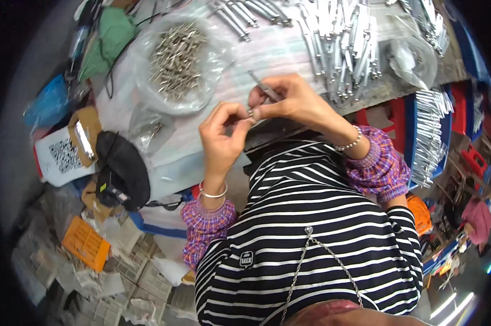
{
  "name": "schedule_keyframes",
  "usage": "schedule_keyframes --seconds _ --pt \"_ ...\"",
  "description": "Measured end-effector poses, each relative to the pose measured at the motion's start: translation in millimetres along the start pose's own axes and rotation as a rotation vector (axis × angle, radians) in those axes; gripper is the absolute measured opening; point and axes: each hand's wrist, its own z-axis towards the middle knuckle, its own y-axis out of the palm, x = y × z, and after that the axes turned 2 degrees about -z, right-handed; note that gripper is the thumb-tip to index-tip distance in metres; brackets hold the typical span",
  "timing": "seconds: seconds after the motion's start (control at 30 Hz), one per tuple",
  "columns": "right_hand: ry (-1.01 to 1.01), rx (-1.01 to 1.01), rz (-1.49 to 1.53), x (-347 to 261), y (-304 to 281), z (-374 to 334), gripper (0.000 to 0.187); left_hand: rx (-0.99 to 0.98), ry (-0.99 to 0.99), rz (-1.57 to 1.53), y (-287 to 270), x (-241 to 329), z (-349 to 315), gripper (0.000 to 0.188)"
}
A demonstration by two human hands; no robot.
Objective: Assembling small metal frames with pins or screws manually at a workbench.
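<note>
My left hand point(222, 133) is closed, its thumb and forefinger pinching a small metal piece point(251, 113) that is mostly hidden by the fingertips. Against it, the thumb of my right hand point(295, 103) meets the same spot. Curled fingers of that right hand also hold a grey metal rod-shaped part point(268, 91) with a thin shaft pointing up and left. Just beyond my hands, an open clear plastic bag point(218, 54) holds many small silvery pins point(177, 60). A smaller clear bag point(150, 129) with a few metal bits lies left of my left hand.
Long shiny metal rods point(346, 49) lie in rows at the table's far side. More rods fill a blue bin point(430, 138) at the right. A black pouch point(123, 171), a card with a square code point(63, 156) and a green cloth-like item point(109, 41) sit left.
</note>
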Motion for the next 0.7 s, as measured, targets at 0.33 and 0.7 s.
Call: schedule_keyframes --seconds 0.33,0.7 --pt "-0.066 0.001 -0.145 1 6 1 0.013 0.007 0.058 0.035 -4 4 0 0.012" --pt "-0.138 0.102 -0.372 3 11 -2 0.016 0.052 0.043 -0.008 -8 -8 -4 0.010"
